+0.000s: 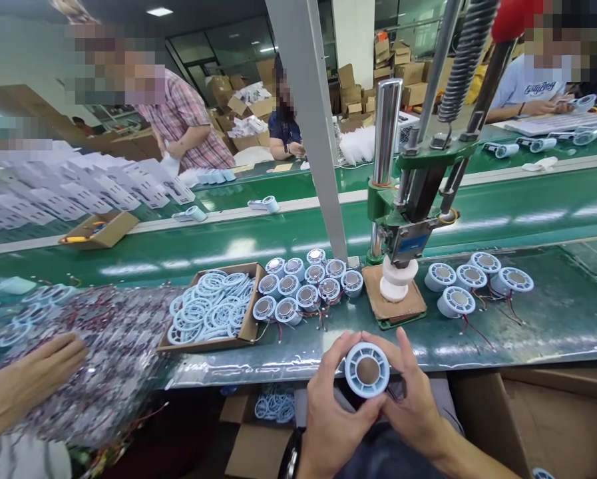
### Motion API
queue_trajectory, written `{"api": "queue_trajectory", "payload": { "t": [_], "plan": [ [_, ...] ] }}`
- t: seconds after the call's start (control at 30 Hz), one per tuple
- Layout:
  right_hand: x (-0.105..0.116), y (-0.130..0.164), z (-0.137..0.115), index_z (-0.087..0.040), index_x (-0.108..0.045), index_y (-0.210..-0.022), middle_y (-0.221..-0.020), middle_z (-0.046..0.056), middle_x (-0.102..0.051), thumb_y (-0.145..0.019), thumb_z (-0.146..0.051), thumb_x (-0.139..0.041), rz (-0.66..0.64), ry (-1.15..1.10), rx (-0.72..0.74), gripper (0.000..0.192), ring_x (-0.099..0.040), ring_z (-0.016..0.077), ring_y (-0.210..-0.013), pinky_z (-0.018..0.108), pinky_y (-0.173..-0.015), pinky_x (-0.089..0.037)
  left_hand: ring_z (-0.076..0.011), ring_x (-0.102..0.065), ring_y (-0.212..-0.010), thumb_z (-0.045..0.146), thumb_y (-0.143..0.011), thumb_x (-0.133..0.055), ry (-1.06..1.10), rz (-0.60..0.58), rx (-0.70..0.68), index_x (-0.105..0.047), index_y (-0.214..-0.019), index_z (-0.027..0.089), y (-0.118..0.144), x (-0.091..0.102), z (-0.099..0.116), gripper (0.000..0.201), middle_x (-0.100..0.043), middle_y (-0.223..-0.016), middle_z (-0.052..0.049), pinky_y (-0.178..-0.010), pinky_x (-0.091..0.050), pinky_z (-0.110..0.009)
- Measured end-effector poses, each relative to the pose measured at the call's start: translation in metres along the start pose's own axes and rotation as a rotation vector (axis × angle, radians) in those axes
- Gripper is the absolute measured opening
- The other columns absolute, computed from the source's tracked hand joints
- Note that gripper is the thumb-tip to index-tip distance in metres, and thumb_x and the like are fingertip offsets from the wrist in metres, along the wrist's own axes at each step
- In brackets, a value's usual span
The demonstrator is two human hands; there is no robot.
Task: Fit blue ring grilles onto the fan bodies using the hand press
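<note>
Between both hands, near the bench's front edge, I hold a round light-blue motor housing (367,370) with its spoked rim and grey-brown centre facing me. My left hand (331,407) is wrapped round one side, thumb at the lower rim. My right hand (416,407) grips the opposite side, its forefinger raised past the rim. Just beyond stands a green hand press (412,219) with a white pressing block (397,281) over a brown base plate (389,303). Similar motor housings with red and black wires stand in a group (308,296) left of the press and another (470,278) right of it.
A cardboard tray (166,346) of light-blue rings sits on the bench. At left, a co-worker's hand (53,366) reaches over bagged wired parts (113,352). An open carton (502,419) stands at lower right. Across the green conveyor (218,243) are other people.
</note>
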State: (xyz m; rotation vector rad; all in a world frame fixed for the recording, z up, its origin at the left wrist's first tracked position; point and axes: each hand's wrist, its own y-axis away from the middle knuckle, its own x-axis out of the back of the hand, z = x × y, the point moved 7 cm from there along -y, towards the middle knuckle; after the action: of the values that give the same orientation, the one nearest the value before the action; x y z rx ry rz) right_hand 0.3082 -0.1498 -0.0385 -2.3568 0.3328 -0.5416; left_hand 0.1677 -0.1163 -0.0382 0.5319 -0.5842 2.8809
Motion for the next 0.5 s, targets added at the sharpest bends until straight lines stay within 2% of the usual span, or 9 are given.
{"api": "queue_trajectory", "payload": {
  "t": [0.13, 0.27, 0.37, 0.5],
  "plan": [
    [0.0013, -0.0002, -0.0017, -0.022, -0.005, -0.162, -0.129, 0.014, -0.069, -0.097, -0.016, -0.055, 0.013, -0.045, 0.018, 0.082, -0.067, 0.0189, -0.122, 0.036, -0.104, -0.056, -0.0247, -0.069, -0.119, 0.020, -0.073, -0.081, 0.013, 0.005, -0.036, -0.044, -0.144, 0.031, 0.0011, 0.0004, 0.0062, 0.082, -0.071, -0.130, -0.005, -0.106, -0.054, -0.037],
    [0.0019, -0.0020, -0.0044, -0.023, -0.004, -0.162, -0.130, 0.013, -0.069, -0.096, -0.013, -0.054, 0.010, -0.057, 0.036, 0.084, -0.066, 0.0189, -0.124, 0.038, -0.104, -0.056, -0.0250, -0.067, -0.122, 0.020, -0.074, -0.081, 0.024, -0.005, -0.052, -0.044, -0.145, 0.028, 0.0024, 0.0005, 0.0079, 0.081, -0.070, -0.132, -0.007, -0.108, -0.052, -0.037],
    [0.0029, -0.0038, -0.0069, -0.023, -0.003, -0.162, -0.129, 0.014, -0.070, -0.097, -0.015, -0.055, 0.011, -0.054, 0.044, 0.084, -0.066, 0.0198, -0.123, 0.038, -0.103, -0.057, -0.0267, -0.066, -0.124, 0.020, -0.075, -0.080, 0.038, -0.027, -0.034, -0.049, -0.142, 0.026, 0.0023, 0.0008, 0.0058, 0.074, -0.069, -0.133, -0.008, -0.108, -0.052, -0.038],
    [0.0050, -0.0052, -0.0084, -0.021, -0.004, -0.162, -0.125, 0.014, -0.071, -0.098, -0.023, -0.057, 0.022, -0.011, 0.016, 0.083, -0.070, 0.0210, -0.118, 0.038, -0.099, -0.059, -0.0291, -0.070, -0.116, 0.021, -0.074, -0.080, 0.105, -0.081, 0.061, -0.060, -0.134, 0.024, -0.0002, -0.0007, -0.0009, 0.064, -0.070, -0.131, -0.009, -0.102, -0.057, -0.038]
  ]
}}
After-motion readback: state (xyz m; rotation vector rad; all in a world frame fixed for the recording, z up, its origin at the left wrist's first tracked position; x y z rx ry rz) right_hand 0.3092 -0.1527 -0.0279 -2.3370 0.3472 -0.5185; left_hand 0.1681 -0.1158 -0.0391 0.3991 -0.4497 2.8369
